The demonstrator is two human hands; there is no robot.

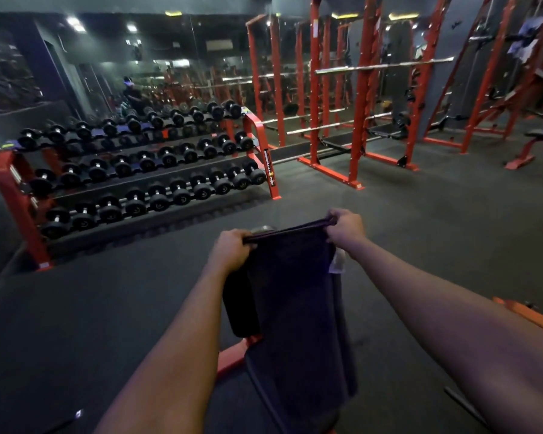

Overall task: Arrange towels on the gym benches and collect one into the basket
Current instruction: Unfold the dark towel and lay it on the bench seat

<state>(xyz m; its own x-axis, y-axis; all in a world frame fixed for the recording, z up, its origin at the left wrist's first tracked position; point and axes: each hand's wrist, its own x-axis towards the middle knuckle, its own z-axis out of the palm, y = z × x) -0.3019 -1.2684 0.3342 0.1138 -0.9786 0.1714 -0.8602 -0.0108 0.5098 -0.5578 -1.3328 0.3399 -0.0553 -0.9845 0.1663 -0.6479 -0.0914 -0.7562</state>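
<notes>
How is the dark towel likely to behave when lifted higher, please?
Probably floppy: the towel hangs limp in folds below the left hand and right hand. Likely light, as both merely pinch its top edge.

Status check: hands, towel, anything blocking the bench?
Both gripping: left hand, right hand on towel top edge. It hangs over bench. No obstruction seen.

Open floor (420, 233) around, equipment at its far edges

The towel (295, 296), gripped by the left hand (232, 247) and right hand (347, 228), hangs over the desk (239, 308) and blocks the way straight down. Bare floor spreads left, right and ahead. A dumbbell rack (132, 170) walls the far left, red power racks (358, 104) the far right. An orange frame bar (527, 317) lies low beside the right forearm.
</notes>
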